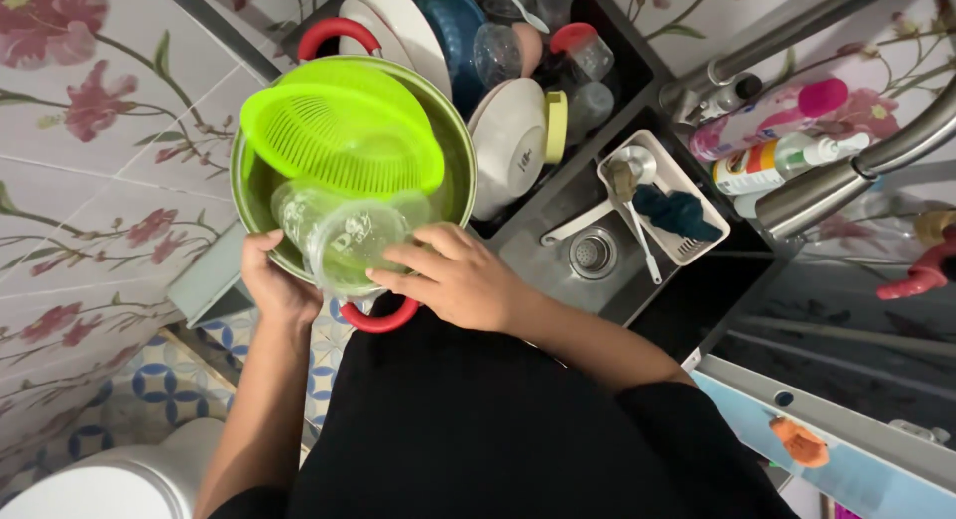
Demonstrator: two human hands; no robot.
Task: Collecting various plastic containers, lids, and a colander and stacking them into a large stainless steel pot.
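Head view: left hand (277, 280) grips one steel pot (261, 185); right hand (453, 275) fingers clasp one clear container (344, 238); one green colander (344, 130).

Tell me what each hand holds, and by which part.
Left hand grips the steel pot at its near rim. Right hand rests on the clear plastic cup inside it.

A home kitchen being shown, a dark sink (637, 280) with drain and steel tap (846, 175) being seen, washed plates (508, 145) and cups being stacked in a rack, dish soap bottles (772, 160) being kept alongside, flowered wall tiles (90, 130) being displayed.
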